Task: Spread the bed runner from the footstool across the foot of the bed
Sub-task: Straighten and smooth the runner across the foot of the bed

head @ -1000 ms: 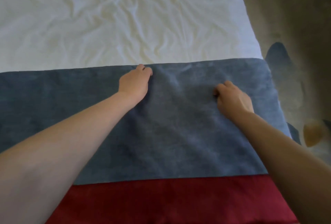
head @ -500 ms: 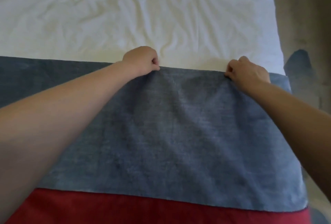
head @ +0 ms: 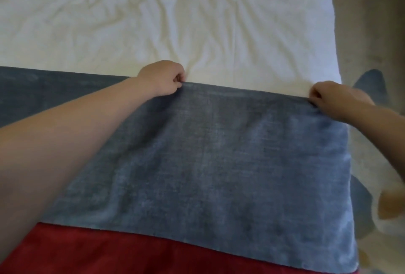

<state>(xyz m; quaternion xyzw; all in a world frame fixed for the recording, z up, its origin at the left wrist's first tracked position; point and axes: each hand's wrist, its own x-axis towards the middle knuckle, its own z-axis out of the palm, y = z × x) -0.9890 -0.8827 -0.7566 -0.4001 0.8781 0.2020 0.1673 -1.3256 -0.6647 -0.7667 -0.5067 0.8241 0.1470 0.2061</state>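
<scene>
A blue-grey velvety bed runner (head: 230, 159) with a red band (head: 109, 254) along its near side lies flat across the foot of the bed (head: 153, 21), which has a wrinkled white sheet. My left hand (head: 163, 78) pinches the runner's far edge near the middle of the view. At the bed's right side my right hand (head: 335, 97) pinches the same far edge close to the runner's right corner. The edge runs taut and straight between both hands. The runner's right end hangs over the bed's side. The footstool is out of view.
To the right of the bed lies a pale floor rug (head: 372, 153) with blue-grey and tan patches. Beyond it is bare beige floor (head: 370, 21). The white sheet fills the far half of the view.
Both hands moved from resting on the runner's surface to its far edge and pinched it. My right hand then slid further right, toward the corner, pulling the edge straight.
</scene>
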